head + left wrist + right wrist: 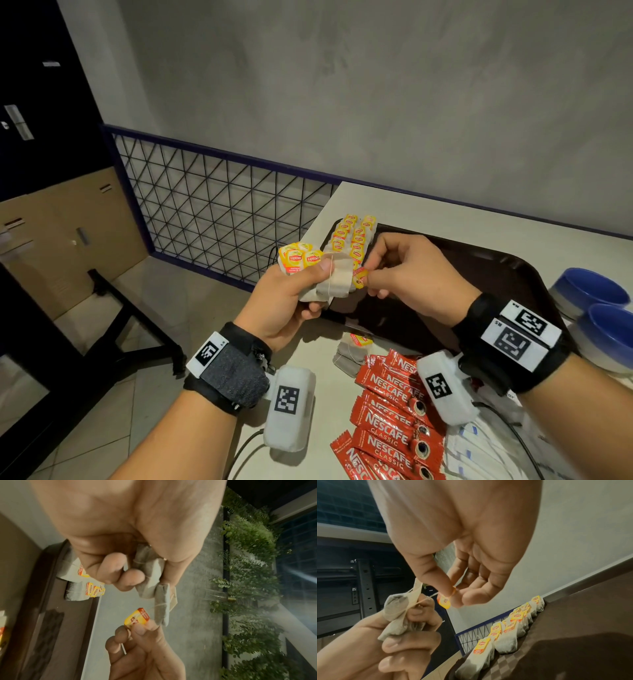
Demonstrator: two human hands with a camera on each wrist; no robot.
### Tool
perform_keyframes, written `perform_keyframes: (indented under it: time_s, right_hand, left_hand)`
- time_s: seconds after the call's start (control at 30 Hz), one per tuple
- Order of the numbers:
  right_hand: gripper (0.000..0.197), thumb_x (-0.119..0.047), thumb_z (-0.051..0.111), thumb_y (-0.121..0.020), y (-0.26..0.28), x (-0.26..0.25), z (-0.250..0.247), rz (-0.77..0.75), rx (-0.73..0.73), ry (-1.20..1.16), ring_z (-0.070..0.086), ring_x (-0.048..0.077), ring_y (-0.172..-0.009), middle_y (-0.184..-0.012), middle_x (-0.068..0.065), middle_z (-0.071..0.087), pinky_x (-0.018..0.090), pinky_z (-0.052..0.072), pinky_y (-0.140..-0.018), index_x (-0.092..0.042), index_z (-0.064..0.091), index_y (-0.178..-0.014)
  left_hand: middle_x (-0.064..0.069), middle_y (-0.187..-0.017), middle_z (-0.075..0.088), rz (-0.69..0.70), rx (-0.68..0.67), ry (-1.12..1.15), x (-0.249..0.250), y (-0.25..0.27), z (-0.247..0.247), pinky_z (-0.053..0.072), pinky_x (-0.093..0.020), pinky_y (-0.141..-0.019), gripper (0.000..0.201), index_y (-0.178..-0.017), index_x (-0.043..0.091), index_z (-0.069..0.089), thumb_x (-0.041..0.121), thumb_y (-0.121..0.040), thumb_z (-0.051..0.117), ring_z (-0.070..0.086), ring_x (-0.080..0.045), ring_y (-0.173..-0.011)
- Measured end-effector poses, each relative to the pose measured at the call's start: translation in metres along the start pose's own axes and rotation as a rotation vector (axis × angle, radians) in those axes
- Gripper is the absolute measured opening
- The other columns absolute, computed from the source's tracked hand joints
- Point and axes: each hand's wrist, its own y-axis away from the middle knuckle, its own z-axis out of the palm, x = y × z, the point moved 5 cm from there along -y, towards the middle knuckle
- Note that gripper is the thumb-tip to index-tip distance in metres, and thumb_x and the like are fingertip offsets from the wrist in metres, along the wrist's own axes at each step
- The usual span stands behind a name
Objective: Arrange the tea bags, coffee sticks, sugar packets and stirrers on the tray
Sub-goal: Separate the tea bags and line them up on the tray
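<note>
My left hand [301, 291] grips a bunch of tea bags [337, 279] above the left end of the dark brown tray [479, 274]; their yellow tags [298, 258] fan out past my thumb. My right hand [373, 275] pinches one yellow tag [359, 277] between thumb and forefinger, its string running to the bunch [154, 574]. The pinched tag [444, 601] shows in the right wrist view too. Rows of tea bags [352, 236] lie along the tray's left end [513, 626]. Red coffee sticks [390, 411] and a loose tea bag [352, 353] lie on the table in front of the tray.
Two blue-and-white bowls [596, 308] stand at the right of the tray. White packets [479, 452] lie beside the coffee sticks. The table's left edge [318, 219] drops to a wire-mesh railing [219, 209] and tiled floor.
</note>
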Motion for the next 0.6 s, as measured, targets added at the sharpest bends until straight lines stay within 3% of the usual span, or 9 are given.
perform_keyframes:
  time_s: [0.1, 0.2, 0.3, 0.43, 0.6]
  right_hand:
    - [0.023, 0.007, 0.074, -0.082, -0.0007, -0.0029, 0.0008, -0.012, -0.029, -0.012, 0.067, 0.025, -0.068, -0.084, 0.019, 0.073, 0.036, 0.060, -0.072, -0.011, 0.076, -0.097]
    - [0.012, -0.008, 0.080, -0.086, -0.0010, -0.0058, 0.0002, -0.028, 0.008, 0.003, 0.072, 0.029, -0.082, -0.092, 0.010, 0.077, 0.036, 0.061, -0.075, -0.018, 0.081, -0.093]
    - [0.007, -0.016, 0.080, -0.088, -0.0002, -0.0057, 0.0020, -0.041, 0.030, 0.016, 0.071, 0.024, -0.085, -0.094, 0.006, 0.077, 0.025, 0.058, -0.068, -0.021, 0.081, -0.092]
    - [0.008, -0.008, 0.074, -0.092, 0.0021, -0.0053, 0.0056, -0.050, 0.015, -0.039, 0.067, 0.016, -0.066, -0.089, 0.017, 0.074, 0.021, 0.057, -0.066, -0.014, 0.078, -0.094]
    - [0.007, -0.005, 0.071, -0.093, 0.0038, -0.0045, 0.0029, -0.042, 0.034, -0.168, 0.073, 0.019, -0.075, -0.089, 0.015, 0.076, 0.025, 0.059, -0.070, -0.004, 0.078, -0.094]
  left_hand:
    - [-0.011, -0.085, 0.066, -0.001, -0.015, -0.030, -0.0005, 0.0003, 0.0004, 0.033, -0.020, -0.043, 0.044, -0.119, -0.001, 0.070, 0.026, -0.085, 0.073, 0.046, -0.013, -0.052]
    - [-0.013, -0.087, 0.064, -0.009, -0.024, -0.058, -0.0020, 0.0002, 0.0014, 0.034, -0.022, -0.043, 0.037, -0.112, 0.002, 0.071, 0.026, -0.084, 0.074, 0.047, -0.015, -0.054]
    - [-0.010, -0.083, 0.064, -0.024, -0.021, -0.053, -0.0037, -0.0005, 0.0014, 0.033, -0.022, -0.043, 0.031, -0.106, 0.006, 0.072, 0.026, -0.082, 0.075, 0.046, -0.015, -0.053]
    - [-0.010, -0.087, 0.065, -0.041, -0.018, -0.052, -0.0050, -0.0002, 0.0015, 0.032, -0.024, -0.044, 0.036, -0.110, 0.005, 0.071, 0.029, -0.083, 0.075, 0.050, -0.015, -0.057]
    - [-0.009, -0.097, 0.069, -0.041, -0.034, -0.069, -0.0050, 0.0005, 0.0030, 0.031, -0.024, -0.047, 0.026, -0.105, 0.014, 0.072, 0.030, -0.085, 0.076, 0.055, -0.017, -0.069]
